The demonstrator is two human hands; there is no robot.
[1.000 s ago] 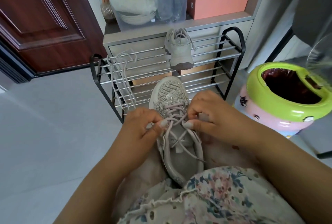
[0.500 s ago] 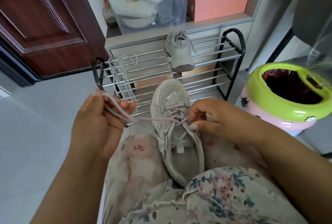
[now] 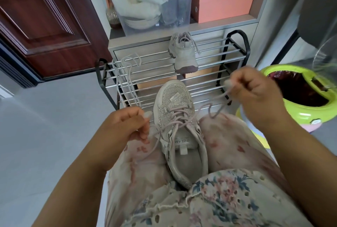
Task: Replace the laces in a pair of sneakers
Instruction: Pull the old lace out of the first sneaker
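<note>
A pale grey sneaker point(image 3: 179, 128) lies between the person's knees, toe pointing away toward the shoe rack point(image 3: 206, 79). Its heel end is partly hidden by the flowery top point(image 3: 218, 195) at the bottom of the view. A pinkish lace point(image 3: 175, 117) crosses over the sneaker's front a few times, and its two ends run out to each side.

The left hand point(image 3: 125, 126) is just left of the sneaker, fingers curled in and pinching one end of the lace, which runs from the shoe to that hand. A loose bit of lace hangs below the hand over the knee. The right hand point(image 3: 255, 88) is up higher and off to the right, fingers curled round the other end of the lace. That end makes a wavy loop between the hand and the shoe. The tip of the lace in this hand is blurry and hard to make out.

A second sneaker point(image 3: 183, 53) sits on top of the shoe rack, toe toward the camera. A spare pair of laces point(image 3: 125, 81) hangs over the left end of the rack; where they end is hard to see among the bars.

Behind the rack is a grey cabinet point(image 3: 145, 39) with a clear storage box point(image 3: 149, 2) and orange boxes point(image 3: 224, 1) on it, all cut off at the top. A green and pink bin point(image 3: 299, 99) with a dark bag stands at the right, cut off by the edge. A dark wooden door point(image 3: 45, 22) fills the upper left.
</note>
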